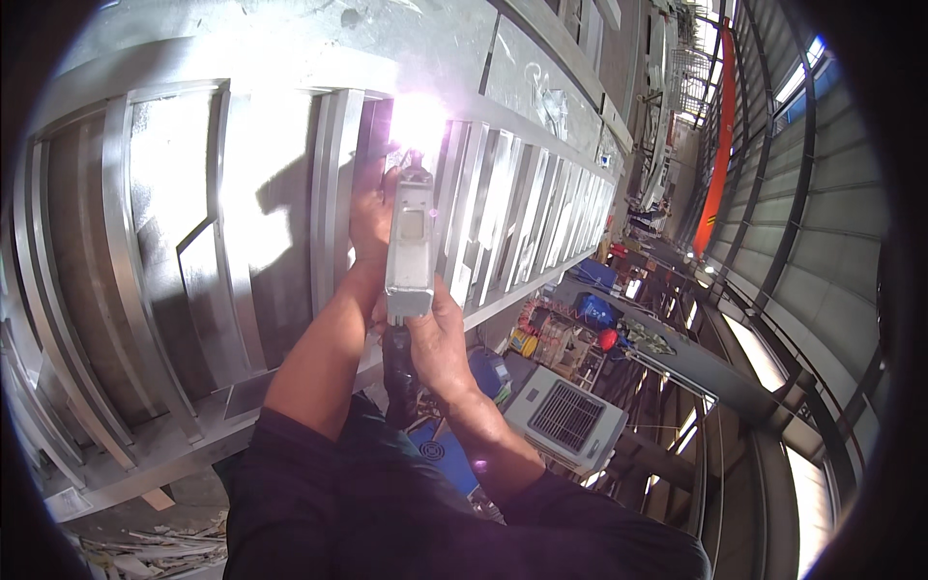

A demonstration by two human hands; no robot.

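Observation:
A grey, boxy welding gun (412, 256) points away from me, with a brilliant white-violet glare (419, 124) at its tip. My right hand (441, 343) is closed round its rear grip, where a thick black cable sleeve (399, 372) hangs down. Ahead of it, my left hand (371, 222) reaches in beside the gun's front, fingers curled close to the nozzle. What those fingers hold is hidden by the gun and washed out by glare. Under both hands lies a shiny metal frame with several parallel bars (333, 174), and the glare sits at its far rail.
Beyond the frame stretches a flat metal sheet (425, 39). A white air cooler (565, 416) with a dark grille stands at the lower right, near a blue machine (443, 454). Cluttered gear and a red helmet-like object (607, 338) lie farther right. Metal scraps (155, 546) cover the floor at lower left.

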